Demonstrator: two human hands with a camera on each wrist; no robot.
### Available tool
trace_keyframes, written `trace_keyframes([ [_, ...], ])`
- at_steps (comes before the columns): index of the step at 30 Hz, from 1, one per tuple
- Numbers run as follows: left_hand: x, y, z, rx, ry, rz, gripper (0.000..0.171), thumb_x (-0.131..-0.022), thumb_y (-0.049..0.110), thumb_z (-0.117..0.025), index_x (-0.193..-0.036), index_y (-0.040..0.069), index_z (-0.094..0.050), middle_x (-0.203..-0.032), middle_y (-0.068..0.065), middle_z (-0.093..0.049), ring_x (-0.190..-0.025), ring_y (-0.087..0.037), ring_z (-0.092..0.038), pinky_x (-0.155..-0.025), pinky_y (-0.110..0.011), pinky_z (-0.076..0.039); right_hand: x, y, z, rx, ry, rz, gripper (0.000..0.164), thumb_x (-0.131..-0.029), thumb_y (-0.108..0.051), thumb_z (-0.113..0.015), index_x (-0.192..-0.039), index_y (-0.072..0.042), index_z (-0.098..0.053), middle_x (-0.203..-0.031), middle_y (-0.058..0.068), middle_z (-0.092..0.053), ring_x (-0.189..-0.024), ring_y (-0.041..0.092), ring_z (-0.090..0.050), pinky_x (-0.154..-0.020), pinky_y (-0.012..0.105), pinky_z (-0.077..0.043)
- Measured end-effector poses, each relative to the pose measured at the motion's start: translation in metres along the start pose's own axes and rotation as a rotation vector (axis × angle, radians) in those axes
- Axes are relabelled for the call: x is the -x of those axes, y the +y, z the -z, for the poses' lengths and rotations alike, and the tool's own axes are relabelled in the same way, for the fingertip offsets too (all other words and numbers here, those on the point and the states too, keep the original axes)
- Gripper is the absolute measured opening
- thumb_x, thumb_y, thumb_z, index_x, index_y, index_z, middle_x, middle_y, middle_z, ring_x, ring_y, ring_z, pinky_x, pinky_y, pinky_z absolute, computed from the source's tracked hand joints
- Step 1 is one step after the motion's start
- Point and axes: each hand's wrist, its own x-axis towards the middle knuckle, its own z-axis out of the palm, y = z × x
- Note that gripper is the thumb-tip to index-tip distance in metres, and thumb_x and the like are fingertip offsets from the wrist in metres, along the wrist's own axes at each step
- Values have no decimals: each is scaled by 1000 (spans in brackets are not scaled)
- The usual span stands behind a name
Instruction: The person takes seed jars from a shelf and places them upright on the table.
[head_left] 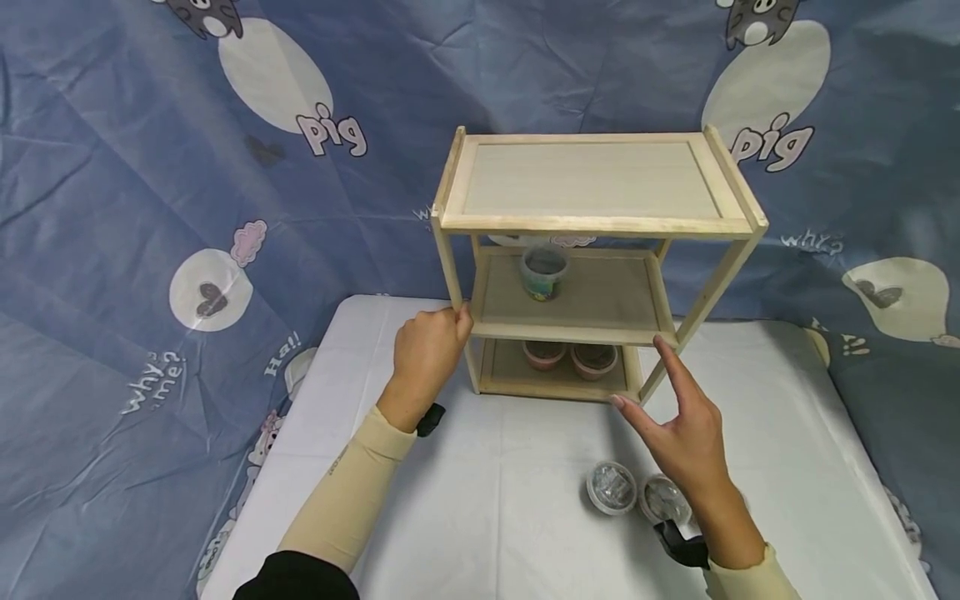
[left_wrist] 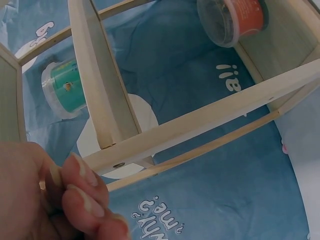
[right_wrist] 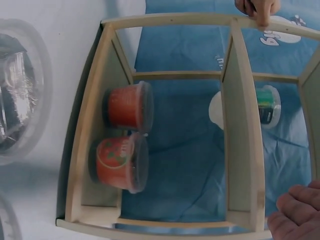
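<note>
A light wooden three-tier shelf (head_left: 600, 225) stands on the white-covered table. My left hand (head_left: 429, 354) is at its left front post beside the middle tier; in the left wrist view its curled fingers (left_wrist: 85, 200) hold the post. The right hand (head_left: 686, 433) is by the right front post, thumb and index finger spread apart, the index fingertip near the middle tier's corner. On the middle tier stands a clear tub with a green label (head_left: 543, 271). Two red-labelled lidded tubs (right_wrist: 125, 106) sit side by side on the bottom tier.
Two clear round tubs (head_left: 611, 487) with silvery contents are on the white tablecloth (head_left: 465, 500), one partly behind the right wrist. A blue printed cloth (head_left: 150, 250) hangs behind the shelf and down the left side of the table.
</note>
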Motion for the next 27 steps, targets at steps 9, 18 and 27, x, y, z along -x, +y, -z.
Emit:
trace_keyframes([
  [9, 0, 2, 1, 7, 3, -23, 58, -109, 23, -54, -53, 16, -43, -44, -1, -39, -36, -20, -43, -34, -39, -36, -10, -4, 1, 2, -25, -46, 95, -77, -12, -93, -159, -13, -45, -154, 11, -53, -140, 40, -50, -110, 58, -40],
  [18, 1, 1, 2, 3, -10, -4, 58, -108, 22, -56, -52, 15, -43, -44, -1, -39, -37, -22, -44, -35, -40, -37, -29, -2, -4, -7, -37, -28, 94, -80, -15, -92, -160, -15, -43, -156, 11, -51, -140, 43, -49, -106, 65, -40],
  [27, 1, 1, 1, 4, 18, -24, 58, -108, 22, -57, -52, 17, -41, -44, 1, -36, -36, -19, -41, -34, -39, -36, -40, -1, -11, -19, -29, -13, 90, -81, -14, -91, -159, -12, -45, -155, 14, -51, -138, 44, -50, -106, 64, -40],
])
